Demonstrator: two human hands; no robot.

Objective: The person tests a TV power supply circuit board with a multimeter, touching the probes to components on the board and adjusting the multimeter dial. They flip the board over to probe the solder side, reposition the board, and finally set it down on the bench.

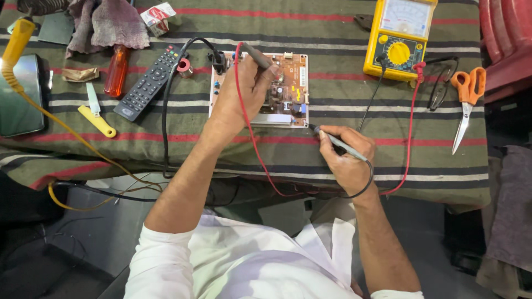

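Now | left hand (242,95) grips probe on circuit board (288,83) | right hand (346,158) pinches 2nd probe (337,143)

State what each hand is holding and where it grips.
Left hand grips the red-lead probe by its dark handle, over the circuit board. Right hand holds the black-lead probe mid-shaft, like a pen.

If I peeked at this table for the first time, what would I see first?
Probably the circuit board in the middle of the striped cloth, with both hands on it. The left hand holds a probe on a red wire, and the right hand touches a second probe to the board's corner. Next comes the bright yellow meter at the top right.
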